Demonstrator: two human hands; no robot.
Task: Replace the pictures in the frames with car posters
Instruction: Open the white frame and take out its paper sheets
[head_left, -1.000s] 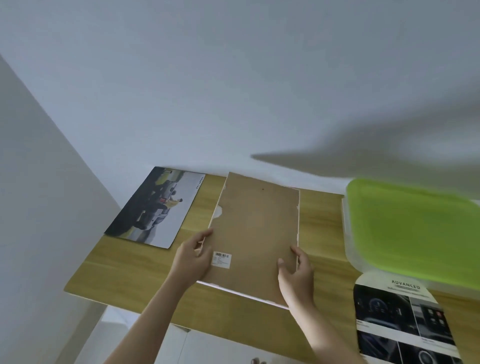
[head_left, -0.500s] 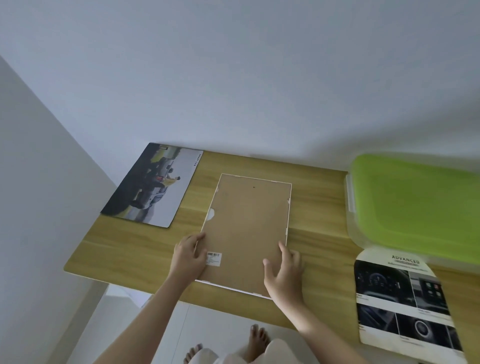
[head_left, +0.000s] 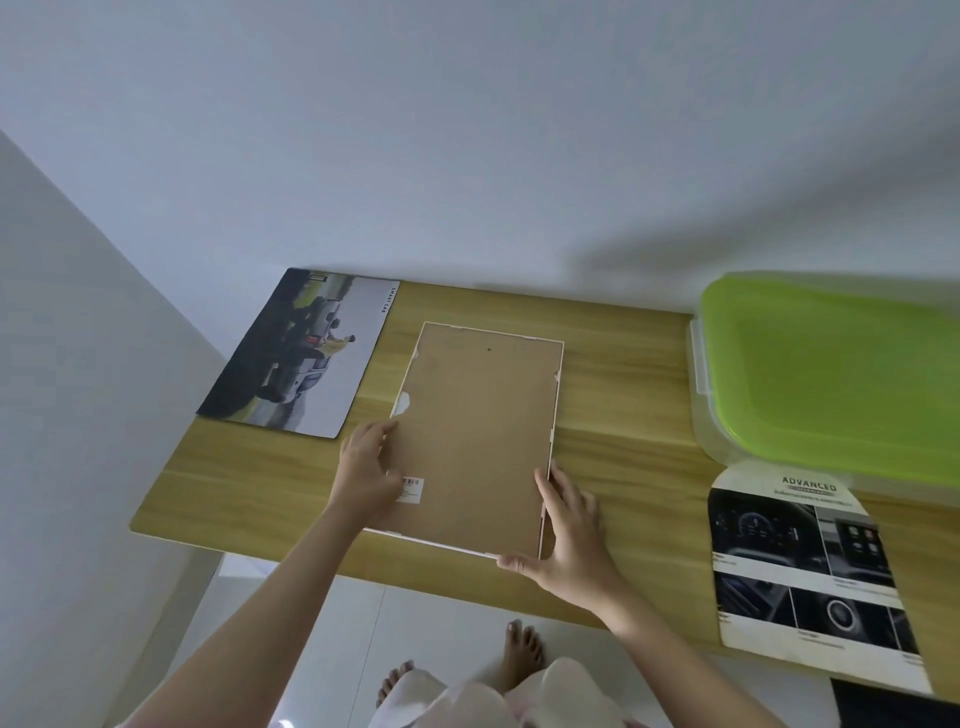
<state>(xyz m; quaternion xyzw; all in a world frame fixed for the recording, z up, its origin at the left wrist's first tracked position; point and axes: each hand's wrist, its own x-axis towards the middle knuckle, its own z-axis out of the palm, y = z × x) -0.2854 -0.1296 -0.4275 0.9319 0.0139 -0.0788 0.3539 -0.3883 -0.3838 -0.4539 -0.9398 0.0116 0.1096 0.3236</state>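
A white picture frame (head_left: 475, 436) lies face down on the wooden table (head_left: 623, 426), its brown backing board up, with a barcode sticker near its lower left. My left hand (head_left: 366, 475) rests on the frame's left edge, fingers on the backing. My right hand (head_left: 566, 530) grips the frame's lower right corner, thumb along the bottom edge. A car poster (head_left: 301, 358) showing a silver car lies flat at the table's far left. A second car poster (head_left: 810, 577) with dashboard photos and the word ADVANCED lies at the right front.
A clear plastic box with a green lid (head_left: 831, 369) stands at the back right, overlapping the top of the dashboard poster. White walls close the back and left. The table's front edge is near me; my bare feet (head_left: 519, 649) stand on the white floor below.
The frame was tilted up in both hands and now lies flat on the table. My right hand has slid down to the lower right corner. The view has tipped downward.
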